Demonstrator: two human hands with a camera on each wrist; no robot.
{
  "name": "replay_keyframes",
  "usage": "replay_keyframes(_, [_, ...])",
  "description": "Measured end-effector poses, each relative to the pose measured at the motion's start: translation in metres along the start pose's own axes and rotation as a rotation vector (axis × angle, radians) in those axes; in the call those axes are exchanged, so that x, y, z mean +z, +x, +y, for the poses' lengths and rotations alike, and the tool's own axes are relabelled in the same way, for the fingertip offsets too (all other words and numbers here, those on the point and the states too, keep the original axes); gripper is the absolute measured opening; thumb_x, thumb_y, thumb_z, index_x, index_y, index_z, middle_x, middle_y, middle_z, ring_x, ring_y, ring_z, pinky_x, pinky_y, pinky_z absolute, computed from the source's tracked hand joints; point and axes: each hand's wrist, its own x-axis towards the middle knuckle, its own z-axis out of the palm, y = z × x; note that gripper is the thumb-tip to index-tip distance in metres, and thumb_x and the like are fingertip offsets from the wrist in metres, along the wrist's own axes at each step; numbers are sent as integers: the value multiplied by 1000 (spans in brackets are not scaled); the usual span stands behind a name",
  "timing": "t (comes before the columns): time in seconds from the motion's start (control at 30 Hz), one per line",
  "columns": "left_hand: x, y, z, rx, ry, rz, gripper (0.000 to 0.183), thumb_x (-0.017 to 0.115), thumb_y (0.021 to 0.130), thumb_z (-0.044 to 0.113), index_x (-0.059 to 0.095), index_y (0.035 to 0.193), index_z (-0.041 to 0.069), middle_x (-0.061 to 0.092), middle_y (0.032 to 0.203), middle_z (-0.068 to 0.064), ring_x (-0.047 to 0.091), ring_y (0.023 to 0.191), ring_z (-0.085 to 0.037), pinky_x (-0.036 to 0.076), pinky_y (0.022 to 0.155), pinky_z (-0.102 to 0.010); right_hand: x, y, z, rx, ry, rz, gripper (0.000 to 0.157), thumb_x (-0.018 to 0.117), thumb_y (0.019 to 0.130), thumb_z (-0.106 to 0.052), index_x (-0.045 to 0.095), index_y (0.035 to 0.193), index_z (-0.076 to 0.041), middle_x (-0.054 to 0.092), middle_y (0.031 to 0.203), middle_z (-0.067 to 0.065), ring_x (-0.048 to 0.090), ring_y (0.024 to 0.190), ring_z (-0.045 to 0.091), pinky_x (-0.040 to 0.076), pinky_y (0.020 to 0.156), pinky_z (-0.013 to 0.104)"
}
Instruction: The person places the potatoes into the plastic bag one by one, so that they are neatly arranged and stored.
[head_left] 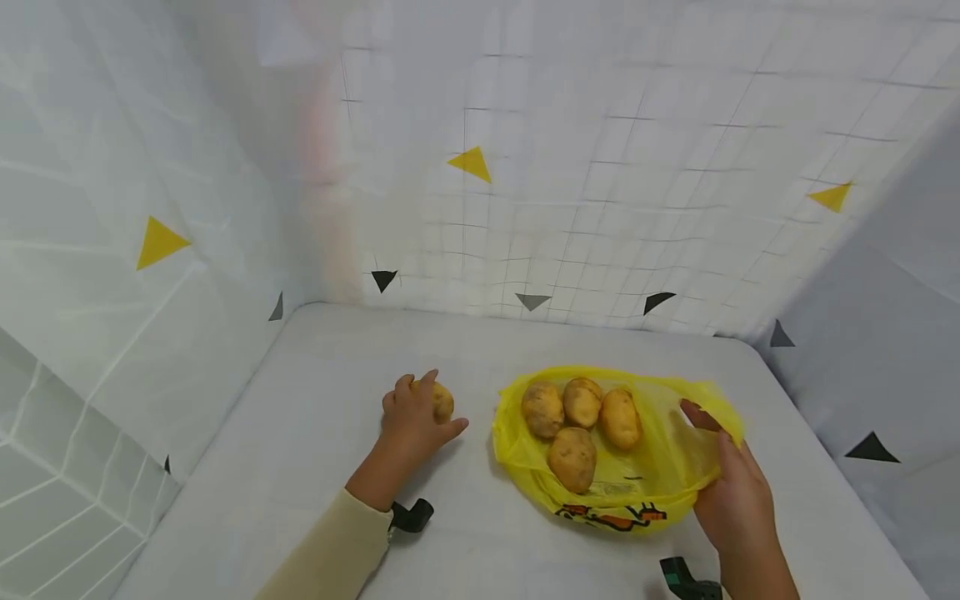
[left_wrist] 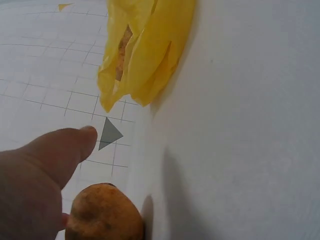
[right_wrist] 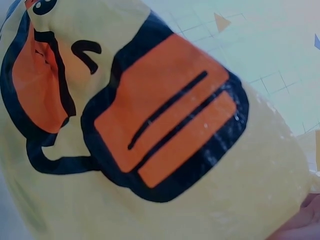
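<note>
Several potatoes [head_left: 572, 459] lie in a yellow plastic bag [head_left: 517, 458], whose mouth spreads wide toward the head camera. At the bag's right side my right hand [head_left: 738, 492] grips its edge, with part of the fingers behind the thin plastic. Left of the bag, a single potato [head_left: 443, 402] sits on the white table under my left hand [head_left: 412, 421]. The left fingers reach over this potato while the thumb stands out straight, apart from it. In the left wrist view, a gap shows between that thumb [left_wrist: 62, 147] and the potato [left_wrist: 105, 215].
White sheeting with grid lines [head_left: 555, 208] rises behind the table [head_left: 315, 350], and more sheeting stands at both sides. Yellow and black triangles mark it. An orange and black cartoon print [right_wrist: 165, 120] covers the bag's near side in the right wrist view.
</note>
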Motion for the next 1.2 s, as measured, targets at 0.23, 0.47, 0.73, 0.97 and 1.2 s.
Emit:
replay_keyframes(0.23, [4,-3,-4,20,-72,24,83,83,90,42,41,157,17,25,161,-25,32,138,-55,47,101,-59,1,-1,0,20,-22,19,62,28,112,-52,36,162,-15,21,169,-10,8,158,17,45,106,15])
replay_keyframes(0.47, [8,2,-9,68,-50,67,71,82,91,35,49,151,18,34,155,-22,36,136,-52,45,101,-58,2,0,-3,-20,-22,8,62,28,113,-49,37,160,-10,22,168,-8,9,157,17,46,103,13])
replay_keyframes(0.73, [6,4,-5,46,-51,42,70,82,89,34,51,150,19,36,155,-20,39,133,-50,49,97,-55,1,-1,-1,-25,-9,12,61,29,113,-48,37,159,-10,25,169,-6,10,157,16,47,101,13])
replay_keyframes(0.97, [5,7,1,37,-51,18,72,83,89,37,50,151,20,38,154,-18,43,131,-47,51,96,-54,2,1,-1,10,-33,37,61,29,113,-50,39,159,-12,22,168,-9,10,156,17,47,102,14])
replay_keyframes(1.2, [0,6,15,68,-115,-2,72,83,89,38,51,151,22,37,156,-15,42,133,-44,52,97,-54,4,2,-2,-9,-22,9,61,29,113,-49,38,159,-10,19,169,-8,9,157,18,46,103,15])
